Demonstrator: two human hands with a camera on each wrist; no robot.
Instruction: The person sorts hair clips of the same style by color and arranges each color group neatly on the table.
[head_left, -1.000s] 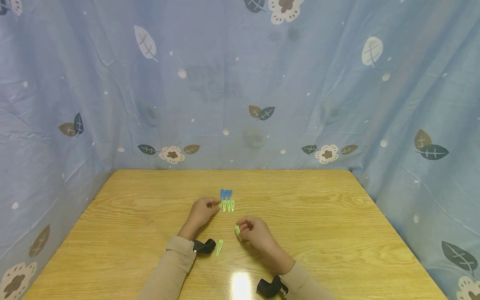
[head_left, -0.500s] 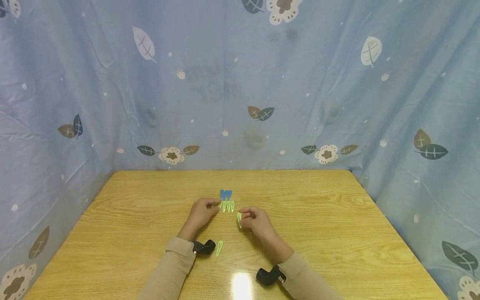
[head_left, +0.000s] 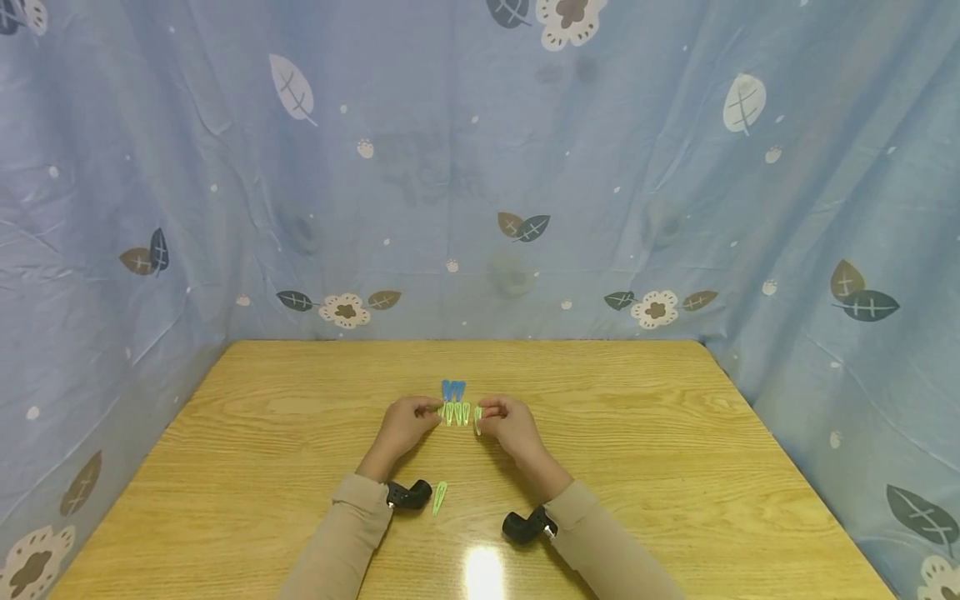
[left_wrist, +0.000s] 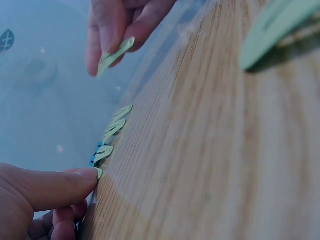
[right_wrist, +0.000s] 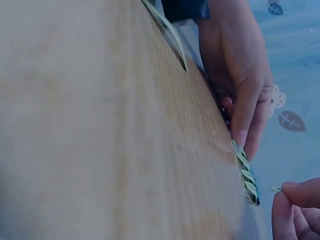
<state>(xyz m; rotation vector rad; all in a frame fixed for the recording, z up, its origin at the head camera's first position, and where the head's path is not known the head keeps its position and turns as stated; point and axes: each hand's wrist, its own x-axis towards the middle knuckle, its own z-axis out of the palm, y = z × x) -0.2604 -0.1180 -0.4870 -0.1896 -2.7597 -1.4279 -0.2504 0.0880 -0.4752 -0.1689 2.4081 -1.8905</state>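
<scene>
Between thumb and fingers of my right hand [head_left: 513, 423] is a light green snap hair clip [head_left: 477, 420], held just right of a row of green hair clips [head_left: 458, 414]. In the left wrist view this held clip [left_wrist: 116, 56] is raised above the table. My left hand [head_left: 405, 423] pinches the leftmost green clip [left_wrist: 99, 173] of the row, its fingertips covering part of it. Right behind that row lie several blue hair clips [head_left: 453, 390]. A single green hair clip [head_left: 439, 497] lies nearer the front, beside the left wrist.
The clips lie on a wood-grain table [head_left: 637, 450]. Blue patterned curtains [head_left: 450, 167] stand behind it and along both sides. Black wrist cameras [head_left: 408, 495] are strapped to both wrists, and light glares on the tabletop near the front edge.
My right hand has moved away from me with its green hair clip, up to the right end of the green row. The left hand has stayed in place.
</scene>
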